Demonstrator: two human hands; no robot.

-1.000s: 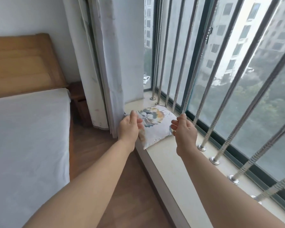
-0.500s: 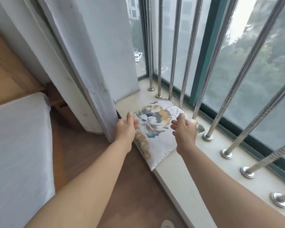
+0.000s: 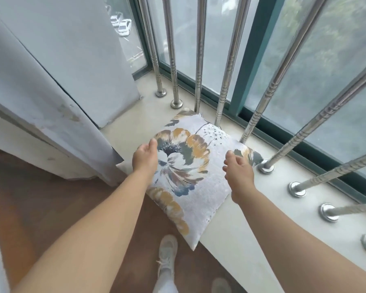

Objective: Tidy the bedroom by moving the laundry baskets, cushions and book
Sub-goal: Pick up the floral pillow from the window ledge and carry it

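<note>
- Floral cushion (image 3: 190,176) lying flat on the window sill (image 3: 251,235), far corner tucked against the metal window bars (image 3: 224,92), near corner hanging over the sill edge above the wooden floor (image 3: 51,204).
- Left hand (image 3: 145,158) resting at the cushion's left edge, thumb on top, fingers hidden; whether pinching the fabric, cannot tell.
- Right hand (image 3: 239,172) over the right edge, fingers loosely curled and spread, apparently gripping nothing yet.
- Best approach, judged from this: take both side edges evenly, thumbs above and fingers beneath, before lifting.
- Lift straight up first, then draw back, to free the far corner from the bars without snagging.
- Keep clear of the curtain (image 3: 61,92) hanging just beside the left hand.
</note>
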